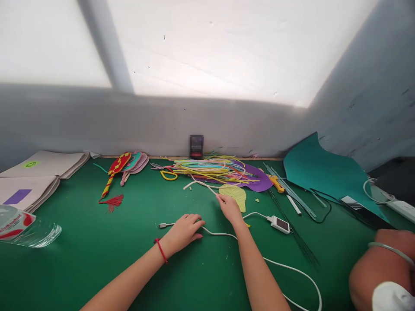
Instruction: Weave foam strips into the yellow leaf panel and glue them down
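My left hand [184, 231] rests on the green table [97, 250], fingers curled over a white charging cable [227, 235] near its plug [163, 225]; a red string is on that wrist. My right hand [228, 207] reaches forward and pinches the end of a white pipe cleaner [197, 183], beside a woven yellow leaf shape [238, 195]. Behind lies a pile of coloured pipe cleaners [210, 169] on a purple sheet [259, 181].
Woven fan shapes [126, 166] with a red tassel lie at the back left. Paper bags [39, 177] and a plastic bottle [26, 226] sit far left. A teal sheet [320, 172], a power bank [280, 224], thin wires [298, 242] and another person's arm [382, 263] are on the right.
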`<action>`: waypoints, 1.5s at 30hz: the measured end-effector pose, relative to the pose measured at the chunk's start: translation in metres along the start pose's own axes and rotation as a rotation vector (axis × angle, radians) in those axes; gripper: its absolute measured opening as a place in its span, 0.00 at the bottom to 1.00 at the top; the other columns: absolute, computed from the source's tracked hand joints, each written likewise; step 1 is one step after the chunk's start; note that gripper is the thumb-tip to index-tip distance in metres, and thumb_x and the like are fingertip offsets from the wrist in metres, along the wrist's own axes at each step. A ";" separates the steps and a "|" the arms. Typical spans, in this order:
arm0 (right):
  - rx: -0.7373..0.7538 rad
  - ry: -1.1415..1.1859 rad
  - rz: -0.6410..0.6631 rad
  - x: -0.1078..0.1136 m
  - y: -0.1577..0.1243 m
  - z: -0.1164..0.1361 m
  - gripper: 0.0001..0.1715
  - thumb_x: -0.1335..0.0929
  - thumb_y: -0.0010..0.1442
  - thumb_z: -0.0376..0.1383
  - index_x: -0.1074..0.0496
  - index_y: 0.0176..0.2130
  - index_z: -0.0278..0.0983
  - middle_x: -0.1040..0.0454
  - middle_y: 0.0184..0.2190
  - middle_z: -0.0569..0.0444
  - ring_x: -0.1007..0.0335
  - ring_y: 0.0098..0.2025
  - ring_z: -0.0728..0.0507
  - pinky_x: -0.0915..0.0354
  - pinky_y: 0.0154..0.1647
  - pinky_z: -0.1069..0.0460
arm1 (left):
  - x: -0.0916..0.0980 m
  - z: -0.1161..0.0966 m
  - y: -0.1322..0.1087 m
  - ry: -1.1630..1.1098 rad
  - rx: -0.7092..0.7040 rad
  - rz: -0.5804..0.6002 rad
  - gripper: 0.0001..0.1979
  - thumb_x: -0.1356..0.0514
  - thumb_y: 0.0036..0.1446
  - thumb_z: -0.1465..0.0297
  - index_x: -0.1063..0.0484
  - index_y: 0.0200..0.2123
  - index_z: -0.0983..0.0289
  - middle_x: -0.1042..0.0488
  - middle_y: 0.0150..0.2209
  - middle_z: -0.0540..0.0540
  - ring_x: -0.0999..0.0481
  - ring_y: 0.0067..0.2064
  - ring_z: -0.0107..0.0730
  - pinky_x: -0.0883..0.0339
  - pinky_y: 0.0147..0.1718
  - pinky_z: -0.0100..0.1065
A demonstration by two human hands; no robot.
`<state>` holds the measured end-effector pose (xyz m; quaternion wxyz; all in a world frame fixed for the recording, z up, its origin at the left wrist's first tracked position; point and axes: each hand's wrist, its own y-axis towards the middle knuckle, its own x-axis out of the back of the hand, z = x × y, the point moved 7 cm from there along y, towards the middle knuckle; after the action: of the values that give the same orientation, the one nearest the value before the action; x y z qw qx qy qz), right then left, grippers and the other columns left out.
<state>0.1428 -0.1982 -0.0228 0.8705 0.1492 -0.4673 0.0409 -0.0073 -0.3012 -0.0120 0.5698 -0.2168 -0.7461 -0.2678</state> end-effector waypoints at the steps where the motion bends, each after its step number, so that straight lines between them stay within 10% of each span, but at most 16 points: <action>1: -0.009 0.009 -0.006 -0.001 0.001 0.003 0.21 0.44 0.64 0.41 0.26 0.44 0.42 0.23 0.35 0.52 0.28 0.35 0.44 0.37 0.30 0.54 | -0.006 -0.001 -0.001 0.028 0.012 0.015 0.10 0.45 0.59 0.67 0.33 0.44 0.60 0.30 0.43 0.56 0.30 0.41 0.36 0.39 0.38 0.35; 14: -0.027 0.137 -0.016 -0.005 0.020 0.037 0.25 0.46 0.63 0.45 0.26 0.43 0.41 0.24 0.33 0.52 0.29 0.33 0.45 0.38 0.30 0.54 | -0.010 -0.013 0.028 -0.216 0.077 -0.078 0.15 0.54 0.63 0.65 0.28 0.38 0.59 0.29 0.30 0.52 0.30 0.30 0.29 0.42 0.27 0.27; 26: -0.142 0.039 0.031 -0.013 0.004 0.015 0.19 0.42 0.62 0.42 0.27 0.29 0.41 0.27 0.22 0.53 0.35 0.24 0.46 0.48 0.23 0.55 | -0.012 0.034 0.066 -0.586 0.441 -0.326 0.07 0.44 0.54 0.68 0.26 0.29 0.60 0.24 0.31 0.55 0.26 0.34 0.37 0.37 0.34 0.33; 32: -0.083 0.033 0.006 -0.008 0.009 0.014 0.20 0.44 0.63 0.43 0.28 0.35 0.42 0.27 0.25 0.52 0.33 0.27 0.45 0.50 0.24 0.55 | -0.015 0.066 0.069 -0.904 0.568 -0.502 0.19 0.47 0.57 0.64 0.33 0.50 0.65 0.27 0.47 0.62 0.27 0.44 0.38 0.35 0.42 0.38; 40: 0.113 0.168 0.196 -0.023 0.001 0.031 0.24 0.44 0.61 0.50 0.26 0.34 0.41 0.28 0.22 0.58 0.34 0.25 0.48 0.43 0.25 0.56 | -0.004 0.097 0.065 -1.365 0.594 -0.741 0.19 0.45 0.54 0.56 0.29 0.33 0.68 0.23 0.32 0.60 0.26 0.28 0.28 0.31 0.32 0.33; 45: 0.101 0.210 0.183 0.000 0.004 -0.005 0.25 0.43 0.60 0.51 0.25 0.39 0.42 0.26 0.24 0.58 0.32 0.25 0.48 0.38 0.26 0.56 | 0.017 0.117 0.045 -1.521 0.586 -1.028 0.16 0.43 0.53 0.58 0.35 0.35 0.66 0.25 0.32 0.56 0.25 0.30 0.25 0.30 0.36 0.32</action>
<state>0.1463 -0.1929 -0.0245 0.8985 0.1444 -0.3829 0.1589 -0.0690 -0.1913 -0.0131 -0.2214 0.1718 -0.9570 -0.0757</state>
